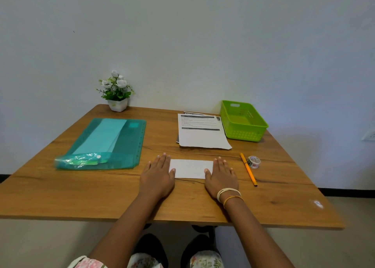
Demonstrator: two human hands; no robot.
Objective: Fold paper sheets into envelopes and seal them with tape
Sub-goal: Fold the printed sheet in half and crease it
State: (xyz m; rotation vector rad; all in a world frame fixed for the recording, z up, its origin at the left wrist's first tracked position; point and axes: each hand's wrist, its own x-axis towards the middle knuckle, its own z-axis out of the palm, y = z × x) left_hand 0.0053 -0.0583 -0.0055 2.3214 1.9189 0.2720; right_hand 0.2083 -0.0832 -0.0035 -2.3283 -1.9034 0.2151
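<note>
A folded white paper (190, 168) lies flat on the wooden table (121, 194) in front of me. My left hand (157, 175) rests palm down at its left end, fingers spread, thumb on the paper's edge. My right hand (221, 176) lies flat at its right end in the same way, thumb touching the paper. A small roll of patterned tape (253, 161) sits to the right, beside an orange pencil (248, 169). Printed paper sheets (203, 134) lie stacked behind the folded paper.
A green plastic basket (243, 121) stands at the back right. A teal plastic folder (105, 143) with papers inside lies on the left. A small potted plant with white flowers (116, 91) stands at the back by the wall.
</note>
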